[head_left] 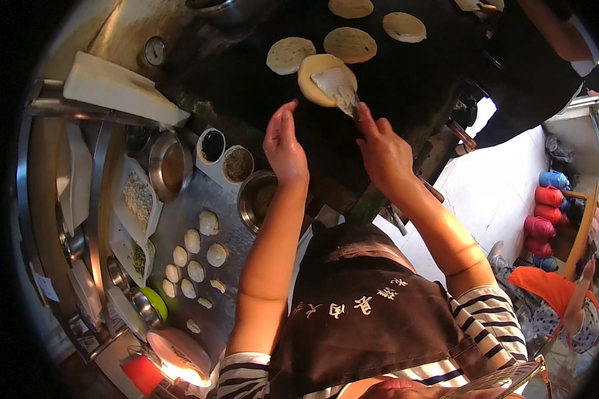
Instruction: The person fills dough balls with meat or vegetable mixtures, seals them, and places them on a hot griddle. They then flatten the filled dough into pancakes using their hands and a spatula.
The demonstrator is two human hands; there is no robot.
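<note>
My right hand [385,154] grips a metal scraper [337,86], its handle hidden in my fingers. The scraper's blade rests on a pale round flatbread [308,75] on the dark griddle [229,65]. My left hand [285,149] hovers at the griddle's near edge, just left of that flatbread; it is loosely cupped with nothing visible in it. Beyond lie more flatbreads: one flecked with green [290,55], another browned lightly [350,45], and two farther back, including the right one [404,27].
Dough balls [195,271] sit on the metal worktop [219,309] at left. Near them are seasoning cups [237,164], a steel bowl [169,167] and a white tray of chopped filling [139,199]. A co-worker's arm [554,30] is at upper right. Another person [554,299] is at lower right.
</note>
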